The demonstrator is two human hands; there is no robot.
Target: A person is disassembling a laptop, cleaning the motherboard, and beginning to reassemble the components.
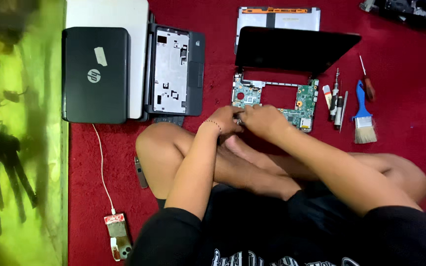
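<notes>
Left hand (225, 120) and right hand (262, 119) meet over the near edge of the green circuit board (301, 101) on the red floor covering (400, 74). Fingers curled together around something small; the item is hidden, so I cannot tell the grip. Board's lower left is covered by the hands.

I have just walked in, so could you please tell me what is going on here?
A person sits cross-legged on a red carpet with a laptop taken apart. Both hands, left hand and right hand, meet over the near edge of the green motherboard, pinching something too small to tell. Screwdrivers and a blue-handled brush lie to the right, and a closed black laptop to the left.
</notes>
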